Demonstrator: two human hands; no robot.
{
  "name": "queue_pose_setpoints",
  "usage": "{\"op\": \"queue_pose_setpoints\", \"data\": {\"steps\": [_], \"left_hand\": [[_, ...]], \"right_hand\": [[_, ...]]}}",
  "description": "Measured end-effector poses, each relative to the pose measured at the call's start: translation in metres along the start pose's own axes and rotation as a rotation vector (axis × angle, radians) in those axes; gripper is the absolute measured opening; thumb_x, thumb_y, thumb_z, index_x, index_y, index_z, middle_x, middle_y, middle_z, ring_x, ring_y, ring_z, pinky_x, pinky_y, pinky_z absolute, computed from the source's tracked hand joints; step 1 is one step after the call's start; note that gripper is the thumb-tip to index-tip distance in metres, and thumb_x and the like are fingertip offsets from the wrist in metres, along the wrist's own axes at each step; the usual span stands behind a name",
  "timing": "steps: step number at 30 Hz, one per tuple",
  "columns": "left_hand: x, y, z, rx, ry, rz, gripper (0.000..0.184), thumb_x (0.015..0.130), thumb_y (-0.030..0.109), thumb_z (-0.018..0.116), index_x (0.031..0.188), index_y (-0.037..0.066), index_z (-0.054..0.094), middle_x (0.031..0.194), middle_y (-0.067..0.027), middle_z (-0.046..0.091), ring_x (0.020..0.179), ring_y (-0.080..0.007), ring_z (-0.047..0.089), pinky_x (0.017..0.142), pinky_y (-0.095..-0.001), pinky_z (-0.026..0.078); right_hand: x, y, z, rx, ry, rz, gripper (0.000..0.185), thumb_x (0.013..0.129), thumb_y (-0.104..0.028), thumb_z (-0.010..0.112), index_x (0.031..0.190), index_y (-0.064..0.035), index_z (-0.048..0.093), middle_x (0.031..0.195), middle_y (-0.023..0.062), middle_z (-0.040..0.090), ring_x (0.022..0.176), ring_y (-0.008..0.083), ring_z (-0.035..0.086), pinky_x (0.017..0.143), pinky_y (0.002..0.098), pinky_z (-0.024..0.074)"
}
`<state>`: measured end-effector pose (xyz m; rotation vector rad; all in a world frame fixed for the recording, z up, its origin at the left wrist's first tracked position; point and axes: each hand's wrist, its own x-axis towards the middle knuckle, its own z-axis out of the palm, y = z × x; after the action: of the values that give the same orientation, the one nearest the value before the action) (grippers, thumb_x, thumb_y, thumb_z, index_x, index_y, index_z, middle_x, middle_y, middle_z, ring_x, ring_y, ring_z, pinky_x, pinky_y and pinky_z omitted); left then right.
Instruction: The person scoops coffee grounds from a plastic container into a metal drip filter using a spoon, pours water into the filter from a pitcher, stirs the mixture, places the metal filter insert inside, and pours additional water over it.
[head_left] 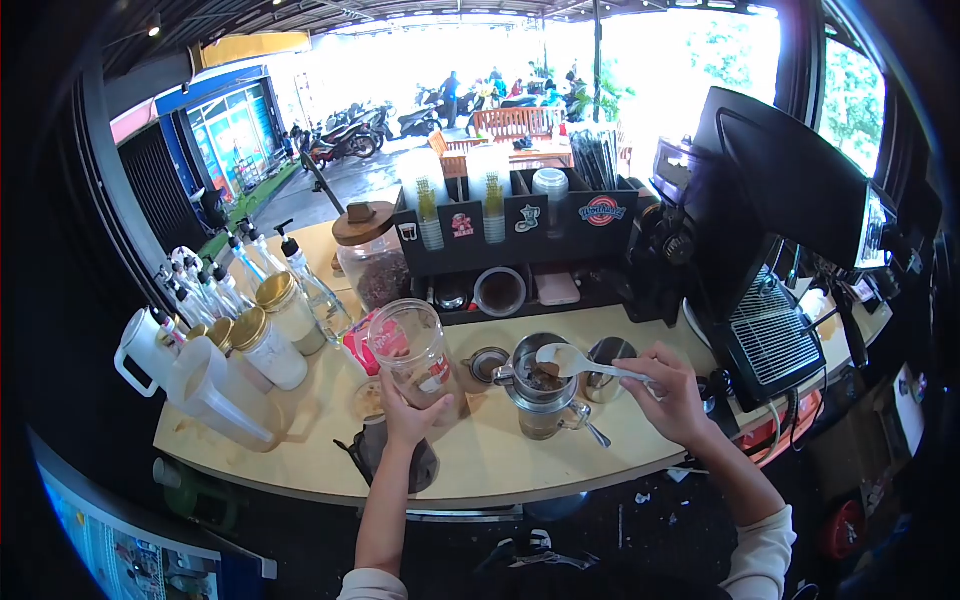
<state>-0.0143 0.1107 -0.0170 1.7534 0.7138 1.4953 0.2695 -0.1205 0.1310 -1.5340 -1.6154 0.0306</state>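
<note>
My left hand [408, 412] is wrapped around the lower side of a clear, open-topped jar [408, 335], which has a red label. In my right hand [668, 395] is a white spoon [566, 361], its bowl over the mouth of a metal drip filter [530, 392]. Dark brown matter shows inside the filter. Beneath it stands a glass mug [540, 426] with a metal spoon handle [598, 434] sticking out to the right. A metal cup [606, 384] is just behind my right fingers. Left of the filter lies a small round metal piece [488, 364].
Lidded jars [268, 350], pump bottles [312, 280] and a plastic pitcher [215, 395] crowd the left. A black cup organizer [510, 240] spans the back; an espresso machine [770, 270] stands right. A dark cloth [400, 462] lies at the counter's front edge.
</note>
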Motion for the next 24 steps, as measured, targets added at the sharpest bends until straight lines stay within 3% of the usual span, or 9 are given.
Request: {"op": "queue_pose_setpoints", "data": {"steps": [7, 9, 12, 15, 19, 24], "left_hand": [[0.000, 0.005, -0.006, 0.292, 0.002, 0.080, 0.106, 0.055, 0.031, 0.090, 0.136, -0.001, 0.029, 0.128, -0.0169, 0.045, 0.121, -0.0290, 0.046, 0.103, -0.0396, 0.038], [-0.001, 0.005, -0.007, 0.456, 0.028, 0.083, 0.113, 0.052, 0.039, 0.090, 0.137, -0.003, 0.028, 0.132, -0.0211, 0.040, 0.126, -0.0335, 0.039, 0.106, -0.0423, 0.031], [0.001, 0.005, -0.009, 0.513, 0.020, 0.173, 0.110, 0.053, 0.036, 0.090, 0.136, -0.003, 0.029, 0.131, -0.0201, 0.042, 0.123, -0.0325, 0.043, 0.104, -0.0408, 0.034], [0.003, 0.006, -0.007, 0.243, 0.052, 0.121, 0.102, 0.053, 0.033, 0.089, 0.133, 0.003, 0.033, 0.122, -0.0176, 0.048, 0.114, -0.0321, 0.050, 0.098, -0.0416, 0.041], [0.004, 0.010, -0.009, 0.204, 0.056, 0.121, 0.106, 0.054, 0.031, 0.089, 0.136, 0.004, 0.028, 0.124, -0.0191, 0.050, 0.115, -0.0323, 0.051, 0.099, -0.0417, 0.041], [0.004, 0.015, -0.009, 0.215, 0.053, 0.083, 0.106, 0.055, 0.029, 0.089, 0.136, 0.003, 0.027, 0.124, -0.0197, 0.050, 0.117, -0.0327, 0.050, 0.099, -0.0421, 0.041]], "right_hand": [[0.034, -0.012, 0.000, 0.092, -0.131, 0.068, 0.021, 0.081, -0.004, 0.067, 0.102, -0.0027, 0.068, 0.079, 0.0097, 0.056, 0.073, 0.0185, 0.055, 0.066, 0.0309, 0.0434], [0.056, -0.017, 0.008, 0.162, -0.124, -0.074, 0.019, 0.083, -0.007, 0.064, 0.101, -0.0025, 0.068, 0.081, 0.0094, 0.057, 0.075, 0.0193, 0.055, 0.069, 0.0328, 0.0442], [0.096, -0.035, 0.024, 0.179, -0.136, -0.177, 0.019, 0.084, -0.010, 0.062, 0.101, -0.0038, 0.068, 0.082, 0.0092, 0.056, 0.076, 0.0220, 0.056, 0.071, 0.0345, 0.0450], [0.132, -0.058, 0.049, 0.102, -0.202, -0.249, 0.017, 0.085, -0.010, 0.059, 0.098, -0.0043, 0.069, 0.083, 0.0101, 0.055, 0.081, 0.0255, 0.059, 0.071, 0.0365, 0.0464], [0.157, -0.074, 0.093, -0.090, -0.275, -0.399, 0.019, 0.082, -0.004, 0.058, 0.097, -0.0048, 0.069, 0.084, 0.0098, 0.054, 0.076, 0.0257, 0.058, 0.067, 0.0365, 0.0476], [0.166, -0.081, 0.128, -0.374, -0.393, -0.657, 0.021, 0.078, -0.002, 0.054, 0.092, -0.0064, 0.068, 0.088, 0.0086, 0.055, 0.087, 0.0263, 0.058, 0.075, 0.0396, 0.0468]]}}
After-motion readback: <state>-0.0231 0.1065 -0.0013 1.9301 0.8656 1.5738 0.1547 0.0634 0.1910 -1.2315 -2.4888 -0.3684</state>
